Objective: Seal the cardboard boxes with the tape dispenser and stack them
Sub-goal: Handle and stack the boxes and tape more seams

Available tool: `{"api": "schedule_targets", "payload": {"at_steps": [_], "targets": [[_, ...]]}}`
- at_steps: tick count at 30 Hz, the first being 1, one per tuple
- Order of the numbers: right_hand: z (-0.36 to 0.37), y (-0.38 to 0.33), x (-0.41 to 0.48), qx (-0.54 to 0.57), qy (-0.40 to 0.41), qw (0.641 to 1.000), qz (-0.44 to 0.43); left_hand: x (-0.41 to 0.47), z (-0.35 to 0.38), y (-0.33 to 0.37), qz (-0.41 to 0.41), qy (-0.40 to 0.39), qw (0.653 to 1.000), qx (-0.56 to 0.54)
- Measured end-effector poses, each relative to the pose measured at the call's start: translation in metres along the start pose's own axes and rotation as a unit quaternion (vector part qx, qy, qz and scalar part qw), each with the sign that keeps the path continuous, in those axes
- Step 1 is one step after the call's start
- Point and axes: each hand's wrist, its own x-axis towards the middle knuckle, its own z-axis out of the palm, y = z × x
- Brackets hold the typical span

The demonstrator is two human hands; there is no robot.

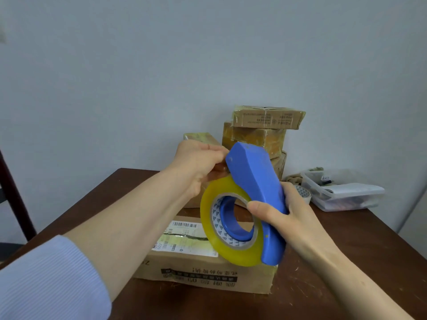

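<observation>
Fingers of the right hand are wrapping tightly around the blue tape dispenser at frame centre, while the left hand is pinching at its top end. Below it, a cardboard box is lying on the brown table, with taped boxes stacked behind, above centre

Blue tape dispenser, yellowish clear tape roll with white core printed in blue triangles. Brown cardboard box, white label, black print. Dark brown wood bench. Pale blue ribbed sleeve. Grey-blue wall.
</observation>
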Motion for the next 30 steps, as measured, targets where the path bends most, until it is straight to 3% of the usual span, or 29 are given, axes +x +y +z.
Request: {"api": "schedule_targets", "payload": {"at_steps": [6,12,16,18,20,24,26,30], "targets": [[0.000,-0.008,0.002,-0.037,0.006,0.999,-0.023,0.000,0.001,0.004,0.057,0.004,0.998,0.026],[0.010,-0.006,-0.003,-0.077,0.048,0.995,-0.045,0.010,0.001,-0.003,-0.025,0.063,0.993,-0.097],[0.018,-0.008,-0.008,-0.115,0.027,0.991,-0.070,0.021,-0.003,-0.005,-0.087,0.077,0.972,-0.205],[0.018,-0.007,-0.005,-0.036,0.012,0.999,-0.028,0.026,-0.003,-0.007,-0.083,0.097,0.971,-0.200],[0.013,-0.004,0.000,0.116,-0.054,0.992,0.018,0.027,-0.002,-0.004,-0.069,0.100,0.975,-0.185],[0.001,-0.002,0.008,0.342,-0.204,0.909,0.123,0.031,0.001,0.001,-0.084,0.067,0.978,-0.177],[-0.002,-0.002,0.010,0.380,-0.255,0.879,0.137,0.031,0.005,0.002,-0.085,0.045,0.979,-0.182],[-0.003,0.000,0.011,0.394,-0.278,0.869,0.110,0.033,0.009,0.004,-0.078,0.041,0.982,-0.170]]}}
